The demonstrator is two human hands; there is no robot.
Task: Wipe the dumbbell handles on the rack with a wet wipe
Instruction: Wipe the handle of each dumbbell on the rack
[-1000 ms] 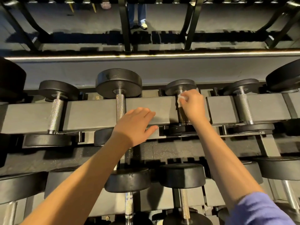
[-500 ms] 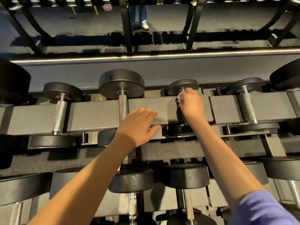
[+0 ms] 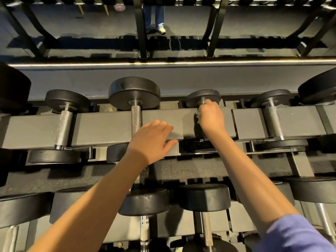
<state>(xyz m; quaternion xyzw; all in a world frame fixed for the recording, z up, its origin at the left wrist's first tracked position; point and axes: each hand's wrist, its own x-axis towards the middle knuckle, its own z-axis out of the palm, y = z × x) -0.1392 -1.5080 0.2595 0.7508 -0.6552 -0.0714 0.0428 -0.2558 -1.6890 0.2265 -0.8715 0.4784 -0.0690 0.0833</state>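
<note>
The crumpled white wet wipe [image 3: 198, 115] is wrapped round the knurled steel dumbbell handle [image 3: 201, 102] on the upper tier, close to its far black head. My right hand [image 3: 211, 118] clamps both. My left hand [image 3: 151, 140] lies flat on the grey steel rack rail [image 3: 101, 128], well apart. I judge I'm mid-wipe. Next I'd pull the grip back along the handle towards me.

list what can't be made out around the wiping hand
Head view:
handle: mostly hidden under the right hand.
wipe: only a white scrap shows.
next handle: lower end covered by the left hand.
far-left dumbbell: cut off by the frame edge.
</note>
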